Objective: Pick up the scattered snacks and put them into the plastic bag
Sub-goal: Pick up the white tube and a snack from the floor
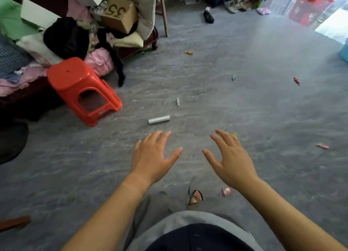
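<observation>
Small wrapped snacks lie scattered on the grey floor: an orange one (188, 52) far ahead, a teal one (234, 77), a red one (296, 80) at right, a white one (178, 101), a pink one (322, 146), a yellow one (235, 135) partly hidden behind my right hand, and a red-white one (227, 191) near my foot. A white roll of plastic bags (159, 119) lies just beyond my hands. My left hand (153, 158) and right hand (230, 160) hover open above the floor, palms down, holding nothing.
A red plastic stool (81, 88) stands at left beside a bed piled with clothes and a cardboard box (119, 14). A black sock (208, 17) and slippers lie far back. My sandalled foot (196, 197) is below the hands. A blue tub (344, 52) sits at the right edge.
</observation>
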The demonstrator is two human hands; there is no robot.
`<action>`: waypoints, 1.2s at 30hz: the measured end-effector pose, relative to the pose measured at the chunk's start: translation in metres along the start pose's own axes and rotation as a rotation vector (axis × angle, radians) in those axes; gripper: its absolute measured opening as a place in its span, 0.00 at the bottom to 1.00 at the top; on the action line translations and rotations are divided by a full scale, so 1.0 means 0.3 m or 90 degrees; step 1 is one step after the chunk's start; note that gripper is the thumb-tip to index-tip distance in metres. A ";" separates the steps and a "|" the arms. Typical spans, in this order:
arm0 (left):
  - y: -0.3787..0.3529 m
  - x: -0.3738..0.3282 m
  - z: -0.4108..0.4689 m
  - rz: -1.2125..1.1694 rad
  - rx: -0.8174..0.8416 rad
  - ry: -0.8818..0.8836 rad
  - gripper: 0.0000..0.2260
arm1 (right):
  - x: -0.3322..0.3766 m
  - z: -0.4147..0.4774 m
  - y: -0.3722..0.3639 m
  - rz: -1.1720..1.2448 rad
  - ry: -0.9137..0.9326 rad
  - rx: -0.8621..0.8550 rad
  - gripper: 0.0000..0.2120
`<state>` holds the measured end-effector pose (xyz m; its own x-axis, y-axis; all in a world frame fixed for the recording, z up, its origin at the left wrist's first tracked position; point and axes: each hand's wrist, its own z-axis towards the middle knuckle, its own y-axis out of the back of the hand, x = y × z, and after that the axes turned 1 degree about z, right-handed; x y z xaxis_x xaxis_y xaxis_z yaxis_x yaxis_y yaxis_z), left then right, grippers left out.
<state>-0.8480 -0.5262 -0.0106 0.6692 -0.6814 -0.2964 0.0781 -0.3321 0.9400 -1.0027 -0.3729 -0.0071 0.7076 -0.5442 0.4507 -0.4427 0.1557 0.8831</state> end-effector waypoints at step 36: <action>-0.516 0.444 2.141 -0.031 0.041 0.277 0.34 | -0.503 2.548 -0.482 -0.099 0.198 0.338 0.29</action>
<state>-1.2455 -0.9845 -0.3043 0.9156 -0.3306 -0.2287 0.0808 -0.4059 0.9103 -1.4667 -0.9435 -0.3027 0.8775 -0.2500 0.4093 -0.4777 -0.3802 0.7920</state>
